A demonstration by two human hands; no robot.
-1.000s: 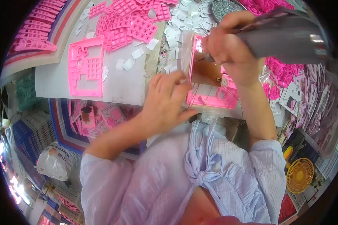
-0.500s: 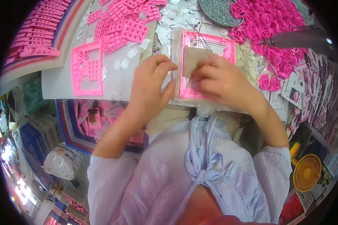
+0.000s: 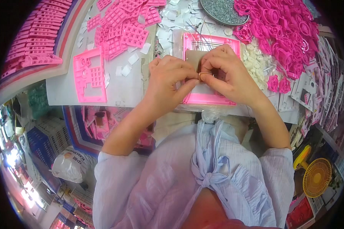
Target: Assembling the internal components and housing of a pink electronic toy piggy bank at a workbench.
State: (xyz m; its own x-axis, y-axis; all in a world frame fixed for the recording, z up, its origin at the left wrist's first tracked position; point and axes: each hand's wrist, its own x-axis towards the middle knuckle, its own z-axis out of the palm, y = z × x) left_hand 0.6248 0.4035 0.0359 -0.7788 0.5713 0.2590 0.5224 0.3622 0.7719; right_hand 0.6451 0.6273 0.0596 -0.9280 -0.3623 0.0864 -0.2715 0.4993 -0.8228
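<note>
In the head view, the left hand point(image 3: 168, 82) and right hand point(image 3: 227, 72) meet fingertip to fingertip, both pinching a small metal wire loop point(image 3: 203, 74). They hold it just above a pink square frame point(image 3: 211, 68) lying on the surface point(image 3: 118, 93), with loose pink round parts point(image 3: 283, 30) heaped to the right.

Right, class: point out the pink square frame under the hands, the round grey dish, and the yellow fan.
pink square frame point(image 3: 233, 42), head view, its top right edge.
round grey dish point(image 3: 219, 10), head view, its grainy middle.
yellow fan point(image 3: 317, 177), head view, its grille centre.

Cluttered white worktable point(image 3: 118, 91), yellow fan point(image 3: 317, 177)
</note>
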